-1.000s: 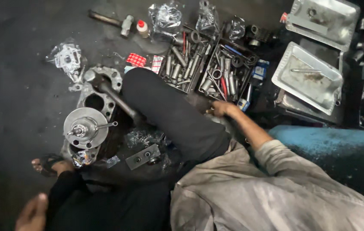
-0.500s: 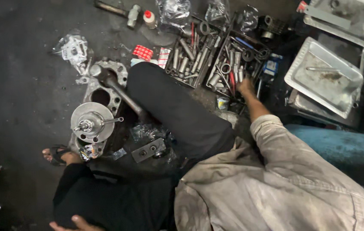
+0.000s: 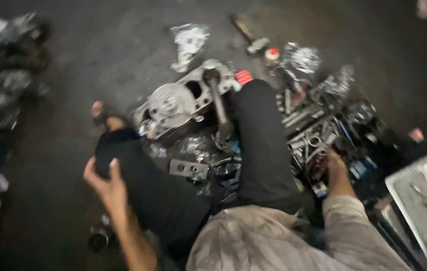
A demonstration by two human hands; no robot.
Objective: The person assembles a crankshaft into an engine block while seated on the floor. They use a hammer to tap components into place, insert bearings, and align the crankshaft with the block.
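The person sits on the dark floor (image 3: 98,55) with legs apart, and the view has swung left since a moment ago, blurring everything. The right hand (image 3: 335,168) has gone deeper into the tray of wrenches and sockets (image 3: 314,133) beside the right knee; its fingers are buried among the tools, so whether they have closed on one cannot be told. The left hand (image 3: 104,181) has come up onto the left knee, fingers loose and holding nothing. The round metal engine casing (image 3: 172,104) lies between the legs, untouched, with a long-handled tool (image 3: 217,100) across it.
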